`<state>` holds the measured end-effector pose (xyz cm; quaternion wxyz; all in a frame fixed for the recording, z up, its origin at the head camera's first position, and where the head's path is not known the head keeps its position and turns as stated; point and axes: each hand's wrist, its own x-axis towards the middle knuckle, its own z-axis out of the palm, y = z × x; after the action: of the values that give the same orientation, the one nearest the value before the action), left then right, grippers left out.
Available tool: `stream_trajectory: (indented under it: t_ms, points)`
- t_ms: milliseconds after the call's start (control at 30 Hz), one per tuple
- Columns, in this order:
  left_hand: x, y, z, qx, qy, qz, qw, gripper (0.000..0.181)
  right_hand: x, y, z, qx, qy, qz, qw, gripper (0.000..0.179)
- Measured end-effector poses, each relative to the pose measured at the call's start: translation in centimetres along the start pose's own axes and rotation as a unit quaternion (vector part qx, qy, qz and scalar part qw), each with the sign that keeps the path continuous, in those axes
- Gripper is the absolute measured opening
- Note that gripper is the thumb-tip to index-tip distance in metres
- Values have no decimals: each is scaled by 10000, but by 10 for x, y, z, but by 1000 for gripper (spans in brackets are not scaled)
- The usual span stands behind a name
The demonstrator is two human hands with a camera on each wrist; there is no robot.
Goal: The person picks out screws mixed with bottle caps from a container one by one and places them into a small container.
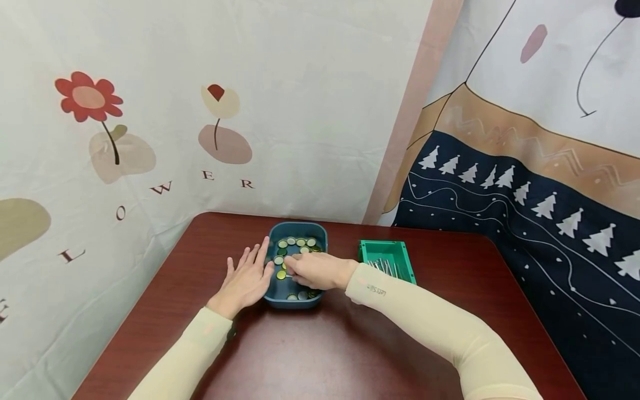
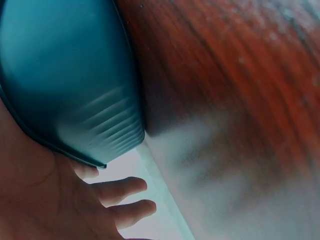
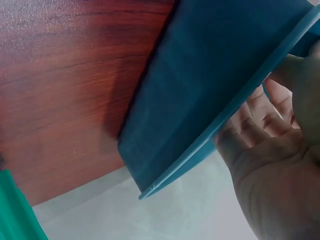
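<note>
A dark blue rectangular tray (image 1: 297, 304) holds several round bottle caps (image 1: 281, 274), some yellow-green, some pale inside. My left hand (image 1: 248, 279) lies along the tray's left side with fingers spread and straight, touching its rim. My right hand (image 1: 316, 270) reaches over the right rim into the tray, its fingers bent down among the caps. A thin pale sliver (image 1: 289, 276) shows at its fingertips; I cannot tell whether they pinch it. In the right wrist view, the tray wall (image 3: 195, 75) hides the fingertips.
Right of the tray, a green box (image 1: 406, 258) holds several thin silvery nail-like pieces (image 1: 384, 266), partly behind the right forearm. Both stand toward the far edge of the reddish-brown table (image 1: 310, 350). A printed cloth (image 1: 310, 111) hangs behind it.
</note>
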<state>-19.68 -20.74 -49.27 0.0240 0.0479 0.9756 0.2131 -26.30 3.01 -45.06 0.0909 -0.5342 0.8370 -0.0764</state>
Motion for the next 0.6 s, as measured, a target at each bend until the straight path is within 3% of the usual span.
stream_trajectory:
  t_ms: [267, 600]
  points:
    - [0, -1, 1, 7, -40, -19, 10000, 75, -7, -3, -4, 213, 382, -180, 9989, 18]
    - [1, 0, 1, -41, 13, 1, 10000, 76, -17, -2, -11, 859, 508, 88, 9950, 30]
